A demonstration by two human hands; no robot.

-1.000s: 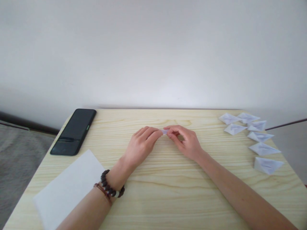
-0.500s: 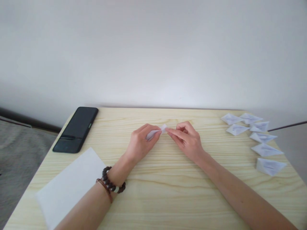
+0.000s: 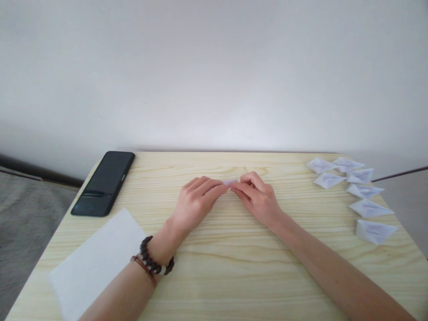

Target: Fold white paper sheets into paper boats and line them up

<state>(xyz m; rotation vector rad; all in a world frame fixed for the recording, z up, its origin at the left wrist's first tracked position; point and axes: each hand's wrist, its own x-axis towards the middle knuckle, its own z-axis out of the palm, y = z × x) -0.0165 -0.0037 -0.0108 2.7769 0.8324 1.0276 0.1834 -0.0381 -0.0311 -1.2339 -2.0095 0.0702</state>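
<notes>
A small folded piece of white paper [image 3: 230, 182] is pinched between my two hands above the middle of the table. My left hand [image 3: 198, 199], with a dark bead bracelet at the wrist, closes on its left end and covers most of it. At the other end, the thumb and forefinger of my right hand [image 3: 259, 196] press together on the paper. Only a thin strip shows between the fingertips, so its full shape is hidden. Several folded white paper boats [image 3: 370, 208] sit apart from my hands on the right.
A black phone [image 3: 103, 183] lies at the table's back left. White paper [image 3: 100, 263] lies flat in front of it, partly under my left forearm. The pale wood table [image 3: 234, 276] meets a white wall [image 3: 214, 80] at the back.
My left hand has rolled over the paper, fingers now flatter and covering more of it. The paper has turned and shows less. My right hand has shifted only slightly.
</notes>
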